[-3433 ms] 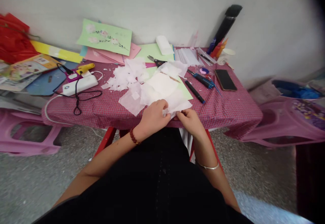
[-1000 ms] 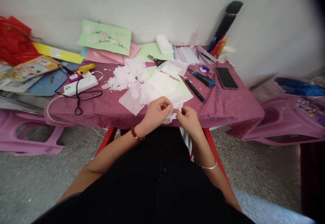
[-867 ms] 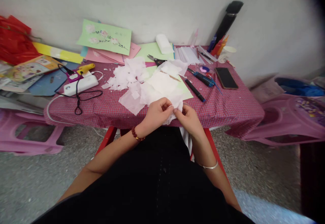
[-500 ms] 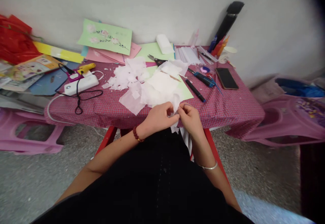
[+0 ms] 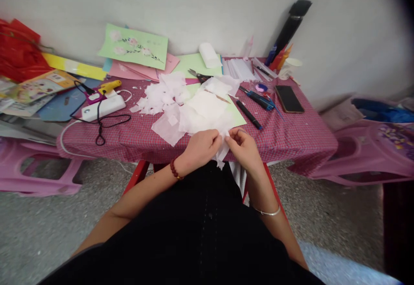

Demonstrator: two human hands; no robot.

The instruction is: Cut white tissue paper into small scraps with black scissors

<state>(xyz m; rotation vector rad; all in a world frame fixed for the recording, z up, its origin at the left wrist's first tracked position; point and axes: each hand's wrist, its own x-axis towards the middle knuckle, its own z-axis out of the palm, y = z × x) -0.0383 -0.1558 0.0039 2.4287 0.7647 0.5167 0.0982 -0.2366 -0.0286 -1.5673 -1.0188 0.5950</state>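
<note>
Two bare hands meet just below the centre of the frame, at the front edge of a table [image 5: 291,134] with a red checked cloth. The left hand [image 5: 202,148], with a dark red bead bracelet [image 5: 175,169] at its wrist, pinches a piece of thin white paper [image 5: 222,152] between thumb and fingers. The right hand [image 5: 244,149] pinches the same piece from the other side, its fingers curled. The paper sits between the hands, its ragged lower end hanging below them.

Just above, at the centre, lies a loose pile of white sheets [image 5: 205,108], partly over a green sheet [image 5: 238,114]; torn scraps [image 5: 153,97] spread to its left. Scissors [image 5: 202,78] lie behind the pile. Right of centre are a marker [image 5: 249,115] and a phone [image 5: 289,98]. At the upper left, a green card [image 5: 134,47] shows pale flowers; below it sits a white power bank [image 5: 108,106].
</note>
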